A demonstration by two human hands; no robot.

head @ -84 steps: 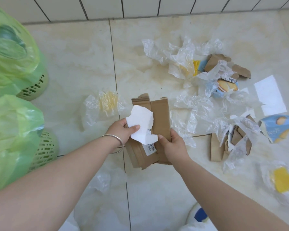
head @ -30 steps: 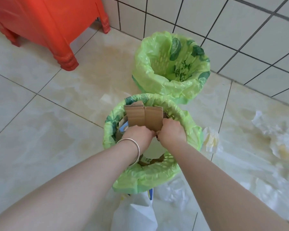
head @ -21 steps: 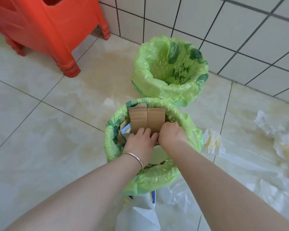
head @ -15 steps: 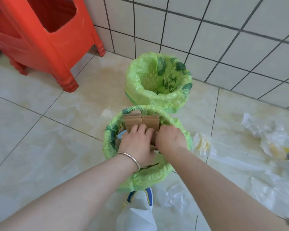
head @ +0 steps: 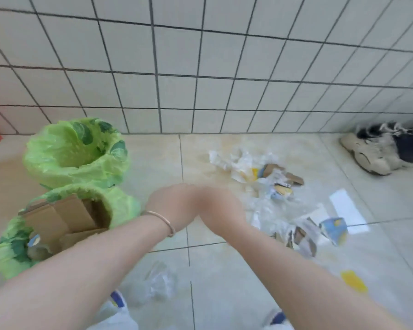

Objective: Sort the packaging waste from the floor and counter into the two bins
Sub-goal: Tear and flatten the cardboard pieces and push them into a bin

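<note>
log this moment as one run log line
near bin: cardboard inside | far bin: contents unseen | left hand, right hand: blurred, grip unclear | floor: plastic wrap, blue carton remain

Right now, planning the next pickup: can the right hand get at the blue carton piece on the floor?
Probably yes: the blue carton piece lies uncovered just right of the right hand, only clear wrap between.

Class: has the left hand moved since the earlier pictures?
Yes. The left hand has left the cardboard in the near bin and now hovers right of its rim, over the floor.
</note>
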